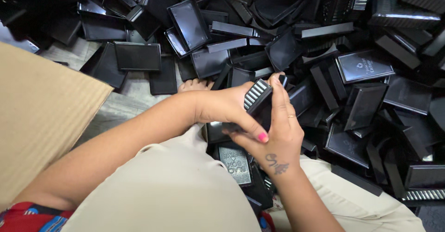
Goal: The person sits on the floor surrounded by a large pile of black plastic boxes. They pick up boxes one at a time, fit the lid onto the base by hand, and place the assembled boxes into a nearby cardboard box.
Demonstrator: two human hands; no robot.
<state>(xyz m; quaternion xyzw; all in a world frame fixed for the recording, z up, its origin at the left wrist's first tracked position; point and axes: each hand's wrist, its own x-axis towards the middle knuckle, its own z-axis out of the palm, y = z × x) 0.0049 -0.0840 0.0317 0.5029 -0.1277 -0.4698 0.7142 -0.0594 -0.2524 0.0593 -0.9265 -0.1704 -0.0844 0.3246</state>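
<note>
Head view looks down on a person seated on the floor amid a heap of black plastic box parts. At the far left a sheet of brown corrugated cardboard (41, 116) lies flat, covering that corner. Just past it a strip of pale wood-grain floor (116, 107) shows, with a shallow black tray (137, 56) lying on it, open side up. The person's left hand (227, 107) reaches in from the lower left, fingers curled around a small black box with a ribbed silver edge (256, 95), thumb (its nail painted pink) pressed along the box's underside. The right hand (278, 130) comes up from below, its back to the camera, fingers closed on the same box from the right, so both hands grip it together above the lap. Directly beneath the hands, on the beige trousers (176, 195), rests a black lid with embossed lettering (236, 165). To the right the pile of black trays and lids (371, 97) spreads to the frame's edge, pieces overlapping at every angle, some ribbed, some glossy
</note>
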